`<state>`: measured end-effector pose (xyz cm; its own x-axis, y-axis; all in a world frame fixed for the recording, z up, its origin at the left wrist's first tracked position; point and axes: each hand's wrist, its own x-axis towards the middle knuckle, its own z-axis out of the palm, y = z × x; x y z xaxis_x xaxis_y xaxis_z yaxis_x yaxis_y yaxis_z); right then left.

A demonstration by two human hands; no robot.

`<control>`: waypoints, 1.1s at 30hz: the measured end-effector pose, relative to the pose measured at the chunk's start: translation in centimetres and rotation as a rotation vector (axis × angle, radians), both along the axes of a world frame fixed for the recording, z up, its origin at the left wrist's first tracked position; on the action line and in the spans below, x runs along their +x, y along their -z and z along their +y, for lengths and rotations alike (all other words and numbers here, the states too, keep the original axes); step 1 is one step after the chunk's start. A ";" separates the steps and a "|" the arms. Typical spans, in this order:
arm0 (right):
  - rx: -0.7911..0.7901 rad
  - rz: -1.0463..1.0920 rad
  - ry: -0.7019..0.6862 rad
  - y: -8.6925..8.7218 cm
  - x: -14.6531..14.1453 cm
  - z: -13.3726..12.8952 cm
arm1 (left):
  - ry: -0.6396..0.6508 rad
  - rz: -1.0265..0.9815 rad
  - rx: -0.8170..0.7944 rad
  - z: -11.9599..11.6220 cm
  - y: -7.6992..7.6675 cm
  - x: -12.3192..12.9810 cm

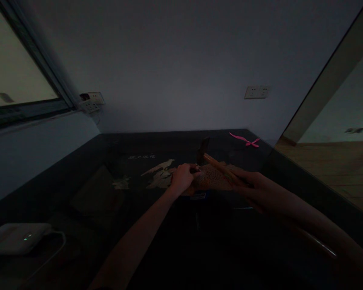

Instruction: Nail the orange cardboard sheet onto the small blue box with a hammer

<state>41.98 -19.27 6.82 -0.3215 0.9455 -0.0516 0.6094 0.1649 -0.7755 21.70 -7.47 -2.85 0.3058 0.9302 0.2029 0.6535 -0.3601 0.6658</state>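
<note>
My right hand (248, 182) is wrapped round the wooden handle of a hammer (215, 163). The dark hammer head is raised just right of my left hand (184, 176), above a brown patterned piece (213, 178) on the dark table. My left hand rests at the left end of that piece with its fingers pinched together. What sits between those fingertips is too small and dim to name. Beneath the piece, a blue edge with a pale label (198, 196) shows.
On the dark table (133, 141), a pink strap-like item (245, 140) lies at the back right. A white device (19, 238) with a cable sits at the front left. Wall sockets (257, 92) are behind. A bird picture (161, 171) marks the tabletop.
</note>
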 end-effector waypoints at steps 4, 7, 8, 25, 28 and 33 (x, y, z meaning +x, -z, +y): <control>-0.070 -0.021 -0.007 1.0 0.2 0.1 | 0.002 0.015 -0.034 0.0 -0.2 0.0; -0.074 0.019 0.003 0.8 0.4 0.0 | 0.011 -0.002 -0.025 0.2 0.0 0.0; -0.061 0.030 0.003 0.7 0.5 -0.1 | 0.017 -0.013 -0.020 0.3 0.0 0.0; -0.025 -0.015 0.014 0.7 0.4 -0.4 | -0.022 0.026 -0.019 0.1 -0.2 0.3; -0.084 -0.020 0.042 1.2 0.2 -0.6 | -0.016 0.017 -0.042 0.2 -0.1 0.3; -0.082 -0.010 0.047 0.7 -0.2 -0.8 | 0.055 -0.085 -0.054 0.6 0.1 -0.1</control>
